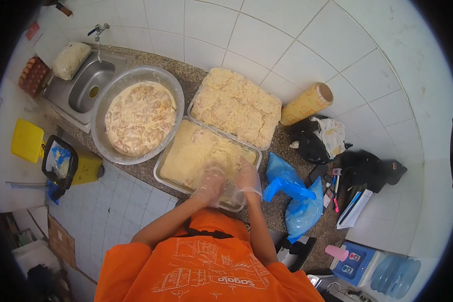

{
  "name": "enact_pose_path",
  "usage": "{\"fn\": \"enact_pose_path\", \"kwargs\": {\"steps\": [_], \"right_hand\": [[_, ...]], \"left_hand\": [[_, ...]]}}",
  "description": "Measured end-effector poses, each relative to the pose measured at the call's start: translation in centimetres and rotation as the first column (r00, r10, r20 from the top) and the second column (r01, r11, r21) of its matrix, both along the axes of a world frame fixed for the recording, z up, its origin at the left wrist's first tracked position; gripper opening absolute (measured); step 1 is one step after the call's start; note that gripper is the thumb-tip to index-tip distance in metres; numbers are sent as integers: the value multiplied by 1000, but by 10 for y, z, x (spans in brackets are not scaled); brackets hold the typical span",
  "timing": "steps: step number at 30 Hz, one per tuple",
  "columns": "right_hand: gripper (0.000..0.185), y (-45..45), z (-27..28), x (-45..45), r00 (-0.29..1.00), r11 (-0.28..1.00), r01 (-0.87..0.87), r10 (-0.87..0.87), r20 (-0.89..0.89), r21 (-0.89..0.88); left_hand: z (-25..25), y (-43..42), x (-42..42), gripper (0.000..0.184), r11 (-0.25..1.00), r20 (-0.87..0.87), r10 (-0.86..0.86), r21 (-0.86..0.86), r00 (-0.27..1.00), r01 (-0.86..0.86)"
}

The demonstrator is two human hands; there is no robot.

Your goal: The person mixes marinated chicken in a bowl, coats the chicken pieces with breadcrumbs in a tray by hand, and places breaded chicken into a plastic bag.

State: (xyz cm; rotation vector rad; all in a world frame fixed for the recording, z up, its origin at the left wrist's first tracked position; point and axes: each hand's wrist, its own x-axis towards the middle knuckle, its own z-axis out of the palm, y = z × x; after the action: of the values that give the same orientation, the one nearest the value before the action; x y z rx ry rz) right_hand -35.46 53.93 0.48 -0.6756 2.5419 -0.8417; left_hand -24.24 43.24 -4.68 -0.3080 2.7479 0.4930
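Note:
My left hand, in a clear plastic glove, is down in the crumbs at the near side of a metal tray. Just right of it, my right hand, gloved too, touches the crumbs near the tray's right end. The fingers of both hands are partly sunk or blurred, so what they hold is hidden. Pale yellow crumbs fill the tray. Behind it a second tray holds a heap of crumb-coated pieces. At the left stands a large metal bowl of pieces in creamy batter.
A sink with a tap lies at the back left. Right of the trays are a film roll, a black bag and blue bags. A yellow bin stands on the floor at left.

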Motion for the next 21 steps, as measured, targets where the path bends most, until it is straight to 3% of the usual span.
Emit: {"fn": "enact_pose_path", "kwargs": {"steps": [1,3,4,5,7,10,12,14,15,16,19,21], "right_hand": [[48,-3,2,-3,1000,1000,13,-13,-20,3],[47,-5,-10,-13,1000,1000,-11,11,10,25],[47,-5,-12,-17,999,999,-21,20,26,40],[47,-4,-14,-18,999,999,-40,40,34,11],[48,-7,-10,-21,996,996,-75,77,36,-56],[48,-8,-43,-35,996,993,-90,89,-23,-78],[47,-8,-73,-54,986,980,-143,129,-106,-141],[44,-9,-89,-45,959,953,-235,195,-206,-191],[43,-20,-92,-47,923,926,-314,247,-296,-208],[41,-29,-90,-48,875,896,-392,294,-384,-209],[37,-56,-77,-46,815,808,-528,569,-111,261],[37,-59,-75,-51,816,781,-535,576,-40,321]], "left_hand": [[-37,5,-3,74,993,-225,105,-27,969,-114],[-101,-2,-26,75,982,-425,48,-145,904,-120],[-102,-6,-34,75,972,-514,9,-198,858,-128],[-101,-5,-35,75,984,-446,12,-154,895,-89],[-52,-9,-38,76,998,-318,-2,-63,948,-19],[-36,9,-33,73,994,-191,54,-85,980,-71],[-37,8,-10,67,979,-160,-78,-200,984,45],[-15,9,10,59,982,-20,-152,-120,988,148],[20,1,-1,55,987,70,-161,4,985,161],[24,1,-4,51,987,86,-148,74,985,141],[-5,3,11,40,985,7,-43,167,999,42],[-14,-15,33,35,953,-393,66,298,917,59]]}}
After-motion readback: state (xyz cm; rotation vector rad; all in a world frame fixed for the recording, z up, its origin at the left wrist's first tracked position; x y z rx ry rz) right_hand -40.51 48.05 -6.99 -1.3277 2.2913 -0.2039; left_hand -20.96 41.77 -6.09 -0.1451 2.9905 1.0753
